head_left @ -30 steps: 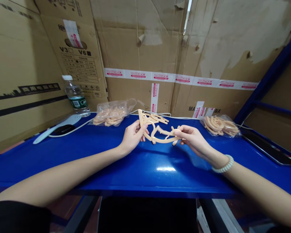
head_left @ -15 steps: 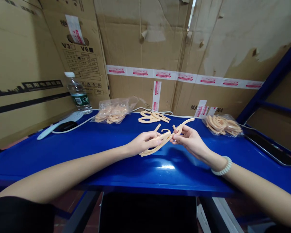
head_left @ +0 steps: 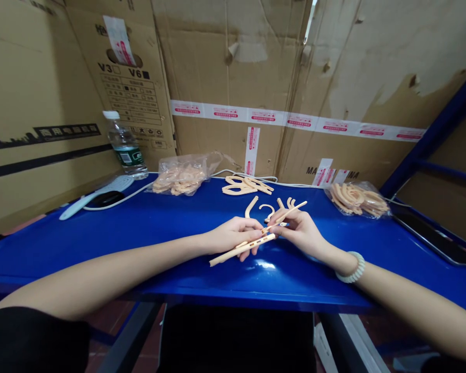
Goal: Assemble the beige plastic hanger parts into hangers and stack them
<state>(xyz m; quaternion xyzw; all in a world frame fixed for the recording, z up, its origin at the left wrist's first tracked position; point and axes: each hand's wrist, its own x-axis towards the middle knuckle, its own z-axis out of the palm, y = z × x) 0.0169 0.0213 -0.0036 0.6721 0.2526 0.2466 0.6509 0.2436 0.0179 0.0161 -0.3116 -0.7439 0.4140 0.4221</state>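
Observation:
My left hand [head_left: 233, 235] is closed on a peach plastic hanger frame [head_left: 227, 256], its edge with a row of slots turned up. In my right hand [head_left: 305, 233] a slim hanger arm [head_left: 295, 207] is pinched, its inner end meeting the frame between both hands' fingertips. Whether the two are joined I cannot tell. Just beyond my fingers lie a hanger hook [head_left: 272, 211], a short curved piece [head_left: 250, 206] and several thin pieces [head_left: 291, 203], partly hidden by my right hand.
Behind are loose hanger frames [head_left: 236, 186] and two clear bags of peach parts, a left bag [head_left: 182, 176] and a right bag [head_left: 357, 199]. A water bottle [head_left: 128, 150], a pale blue brush [head_left: 89, 198], a white cable [head_left: 140, 192] and a dark tablet [head_left: 435, 233] rest on the blue table [head_left: 140, 280].
Both hands have turned the hanger parts, so the frame now shows its slotted edge. My right hand has lowered slightly, and the hook and small pieces on the table have come into view.

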